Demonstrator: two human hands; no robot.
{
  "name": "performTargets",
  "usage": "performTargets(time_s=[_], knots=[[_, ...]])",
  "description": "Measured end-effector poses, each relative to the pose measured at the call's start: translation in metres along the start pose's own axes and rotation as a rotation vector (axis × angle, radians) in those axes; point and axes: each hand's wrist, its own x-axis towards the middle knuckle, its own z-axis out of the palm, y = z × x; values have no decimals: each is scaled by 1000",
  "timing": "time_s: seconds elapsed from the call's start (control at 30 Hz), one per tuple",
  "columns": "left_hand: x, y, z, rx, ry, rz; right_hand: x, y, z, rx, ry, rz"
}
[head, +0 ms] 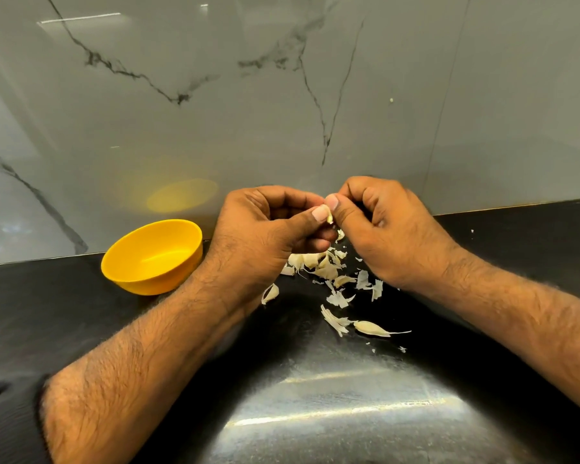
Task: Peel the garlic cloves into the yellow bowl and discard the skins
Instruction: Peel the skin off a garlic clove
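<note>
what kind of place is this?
Likely a home kitchen: glossy black countertop, grey marble-look backsplash, a yellow bowl and garlic skins strewn below both hands.

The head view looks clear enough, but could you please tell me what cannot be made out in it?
- Garlic clove: mostly hidden by both thumbs, head view; how far it is peeled is unclear.
- Pile of skins: partly behind the left hand; whole cloves there cannot be told.
- Right hand: its fingertips curl out of sight.

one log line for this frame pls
phase: peeling | left hand + right hand: pinch garlic clove | yellow bowl: looks empty | skins: on counter
</note>
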Motion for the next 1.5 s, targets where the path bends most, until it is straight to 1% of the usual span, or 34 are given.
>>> performTargets(time_s=[0.13,0.27,0.4,0.5,0.67,0.9,1.1,1.23,1.4,1.5], knots=[[1,3,-2,-28,-28,-9,3,-3,-6,11,16,-29],[5,4,-8,-97,-21,-2,4,0,-10,96,-27,-52],[7,3,-11,-75,-25,20,6,4,-15,144,-53,-88],[6,2,-12,-2,-23,38,5,3,-17,146,-67,-108],[6,2,-14,81,-35,80,7,5,-19,230,-77,-75],[3,2,-12,257,21,236,7,6,-20,366,-148,-71],[4,2,-15,371,2,305,8,7,-22,382,-136,-77],[6,1,-16,457,42,360,7,5,-25,427,-145,-96],[3,2,-14,603,31,405,7,4,-24,256,-101,-134],[4,4,-16,600,23,416,8,5,-26,189,-75,-154]])
